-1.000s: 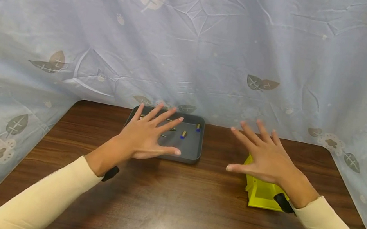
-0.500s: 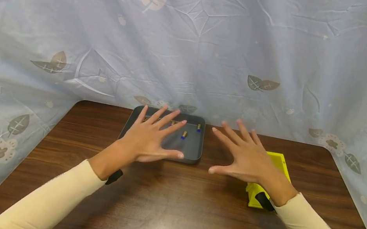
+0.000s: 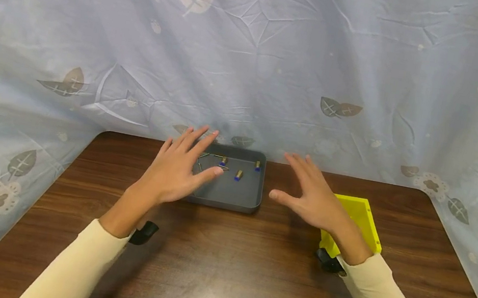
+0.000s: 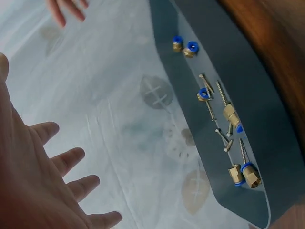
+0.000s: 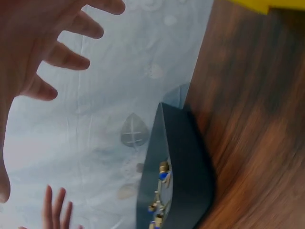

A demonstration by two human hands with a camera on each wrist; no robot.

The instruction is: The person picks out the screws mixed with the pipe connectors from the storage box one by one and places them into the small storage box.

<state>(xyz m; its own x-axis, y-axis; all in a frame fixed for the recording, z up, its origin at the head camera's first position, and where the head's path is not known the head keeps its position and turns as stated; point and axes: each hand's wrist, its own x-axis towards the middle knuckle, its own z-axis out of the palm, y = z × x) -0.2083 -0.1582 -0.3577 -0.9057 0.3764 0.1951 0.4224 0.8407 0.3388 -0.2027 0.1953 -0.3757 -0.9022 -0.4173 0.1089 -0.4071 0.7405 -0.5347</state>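
Note:
My left hand (image 3: 172,172) hovers over the left part of a dark grey tray (image 3: 232,194), fingers spread and holding nothing. Between the tray and a yellow plastic bin (image 3: 364,218), my right hand (image 3: 316,202) hangs in the air with its fingers extended, also holding nothing. Its wrist covers part of the bin. Inside the tray lie several brass pipe fittings with blue collars, one fitting (image 3: 238,175) near the middle. Several thin screws are scattered among them; the left wrist view shows a screw (image 4: 221,92) beside a brass fitting (image 4: 231,114).
Both tray and bin stand on a dark wood-grain table (image 3: 221,265), the tray at its back edge. A pale blue-grey curtain (image 3: 251,68) with leaf prints hangs behind and at both sides. A black band (image 3: 144,233) is on the left wrist.
My right hand has moved left, away from the bin, uncovering more of it. My left hand has shifted slightly left, showing more of the tray's contents. Both hands have turned, their fingers closer together.

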